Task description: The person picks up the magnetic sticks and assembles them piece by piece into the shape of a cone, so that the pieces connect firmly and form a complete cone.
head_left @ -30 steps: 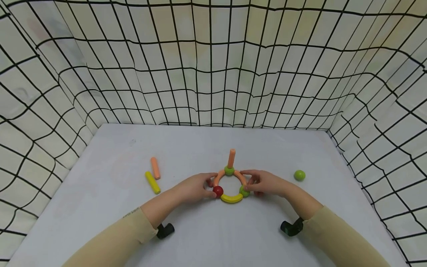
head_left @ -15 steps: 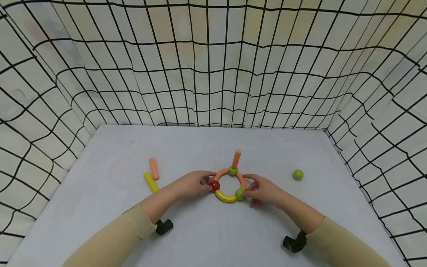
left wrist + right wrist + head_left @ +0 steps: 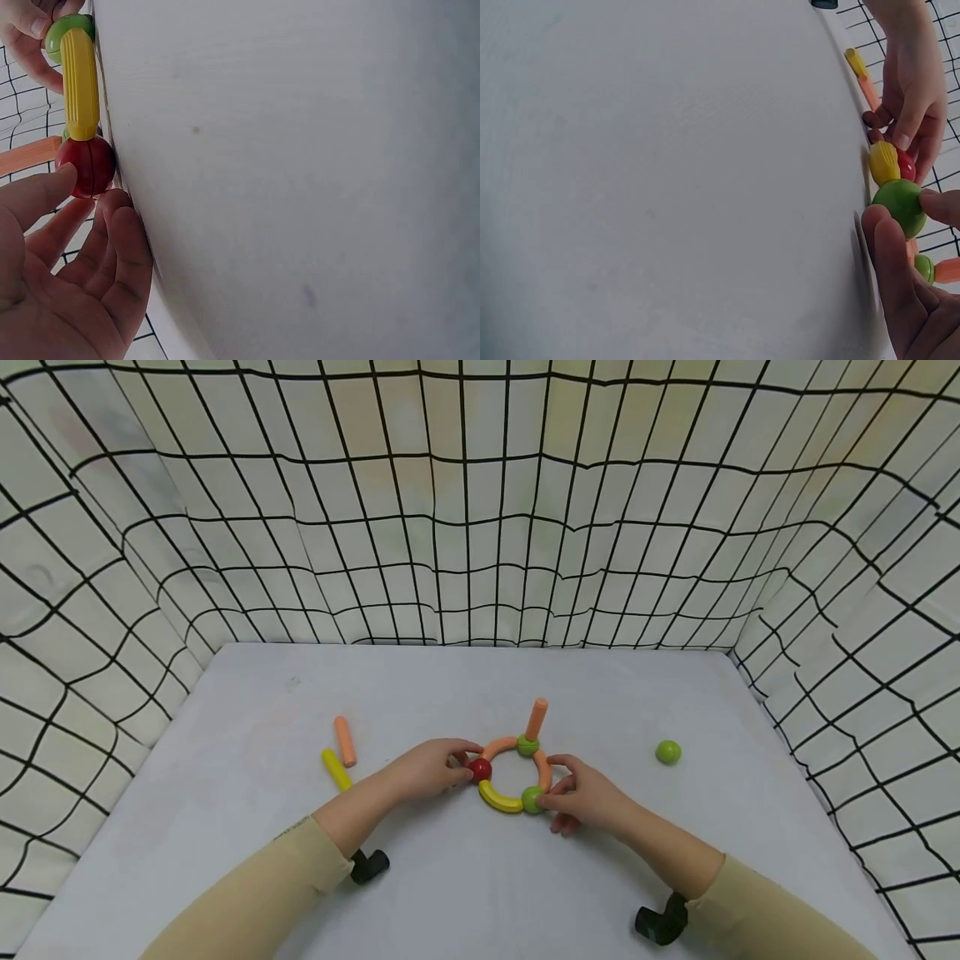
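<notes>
A ring of toy pieces lies on the white table. It joins a red ball [image 3: 480,770], two green balls, two curved orange pieces and a ribbed yellow curved piece [image 3: 80,86]. From the far green ball [image 3: 528,746] an orange stick [image 3: 536,718] rises, leaning slightly right. My left hand [image 3: 431,770] pinches the red ball, its thumb on the near side in the left wrist view. The near green ball [image 3: 900,208] sits between the thumb and fingers of my right hand [image 3: 588,793]. That hand's index finger reaches the right curved orange piece [image 3: 543,771].
A loose orange stick [image 3: 345,741] and a yellow stick [image 3: 336,768], partly behind the left forearm, lie at the left. To the right rests a loose green ball [image 3: 668,752]. Black-gridded white sheeting [image 3: 480,547] rises beyond the table. Dark devices [image 3: 662,920] hang at both wrists.
The ring has turned clockwise: the red ball moved farther away, the near green ball came closer, and the far ball with its stick shifted right. Both hands went with it.
</notes>
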Motion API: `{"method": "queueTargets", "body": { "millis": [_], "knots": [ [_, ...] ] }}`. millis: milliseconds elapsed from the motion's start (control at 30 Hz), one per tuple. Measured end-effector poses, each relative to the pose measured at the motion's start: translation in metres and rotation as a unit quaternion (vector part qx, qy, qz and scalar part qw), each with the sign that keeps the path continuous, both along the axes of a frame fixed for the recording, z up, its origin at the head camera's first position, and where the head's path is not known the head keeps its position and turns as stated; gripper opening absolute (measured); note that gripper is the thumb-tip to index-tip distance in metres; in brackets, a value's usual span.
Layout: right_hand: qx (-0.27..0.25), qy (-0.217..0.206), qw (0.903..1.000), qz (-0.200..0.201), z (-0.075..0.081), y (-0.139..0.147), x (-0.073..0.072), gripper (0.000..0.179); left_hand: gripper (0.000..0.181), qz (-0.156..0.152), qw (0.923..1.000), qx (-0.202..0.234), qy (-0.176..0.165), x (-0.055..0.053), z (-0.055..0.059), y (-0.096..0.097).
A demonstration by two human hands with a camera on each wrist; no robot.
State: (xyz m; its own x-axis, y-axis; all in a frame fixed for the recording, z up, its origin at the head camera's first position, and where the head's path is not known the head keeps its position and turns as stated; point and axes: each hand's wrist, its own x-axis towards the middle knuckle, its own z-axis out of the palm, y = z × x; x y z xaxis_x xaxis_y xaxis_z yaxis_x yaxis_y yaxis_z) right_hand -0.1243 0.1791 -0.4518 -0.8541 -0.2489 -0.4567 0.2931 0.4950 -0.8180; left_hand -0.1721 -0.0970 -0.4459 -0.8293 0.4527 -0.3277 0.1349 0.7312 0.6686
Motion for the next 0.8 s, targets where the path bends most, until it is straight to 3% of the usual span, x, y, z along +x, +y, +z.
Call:
{"method": "queueTargets", "body": {
  "millis": [233,333,500,800],
  "knots": [
    [0.002,-0.002,0.9999,-0.01,0.002,-0.002,0.004,0.074,0.04,0.015,0.9999,0.003,-0.004,-0.001,0.002,0.001],
    [0.011,0.015,0.9998,-0.007,0.0,0.0,0.003,0.072,0.043,0.017,0.9998,0.006,-0.005,-0.001,0.001,0.001],
    [0.043,0.057,0.9972,0.024,-0.003,0.007,-0.008,0.063,0.049,0.023,0.9997,-0.002,0.002,0.003,0.001,0.001],
    [0.058,0.087,0.9902,0.093,-0.007,0.015,-0.031,0.044,0.046,0.025,0.9995,-0.012,0.012,0.005,0.003,0.005]
  ]
}}
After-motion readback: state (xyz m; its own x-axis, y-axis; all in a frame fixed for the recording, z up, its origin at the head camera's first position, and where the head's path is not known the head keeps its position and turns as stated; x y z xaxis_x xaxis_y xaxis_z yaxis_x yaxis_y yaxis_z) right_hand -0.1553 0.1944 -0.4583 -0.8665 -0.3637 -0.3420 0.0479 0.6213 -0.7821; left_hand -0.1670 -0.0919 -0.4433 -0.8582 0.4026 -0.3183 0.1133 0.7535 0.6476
